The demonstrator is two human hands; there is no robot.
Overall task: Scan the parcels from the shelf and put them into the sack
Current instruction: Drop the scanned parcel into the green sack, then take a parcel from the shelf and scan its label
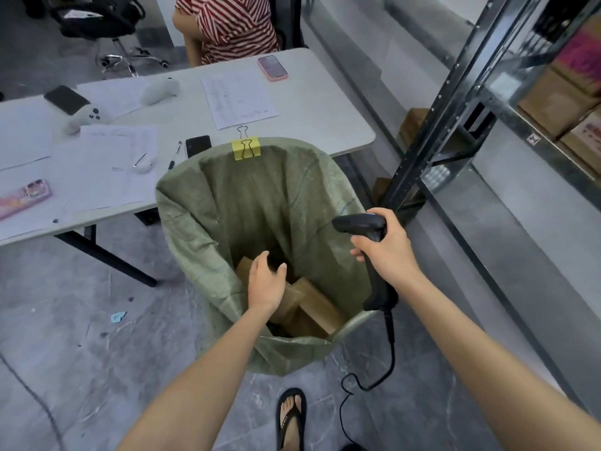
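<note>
From the head view, a black scanner (pixel 367 237) is grasped by the right hand (pixel 388 249) above the sack's (pixel 260 196) rim. The left hand (pixel 265 283) is held released, fingers loose, inside its mouth. Brown parcels (pixel 320 304) are seen lying in it; more are kept on the shelf (pixel 549 102) to the right.

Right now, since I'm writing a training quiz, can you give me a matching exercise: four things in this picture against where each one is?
Things:
1. scanner
2. binder clip
3. pink phone
4. brown parcels

Places:
A. inside the sack
B. on the white table
C. gripped in the right hand
D. clipped on the sack's far rim

Pairs: 1-C, 2-D, 3-B, 4-A
</note>
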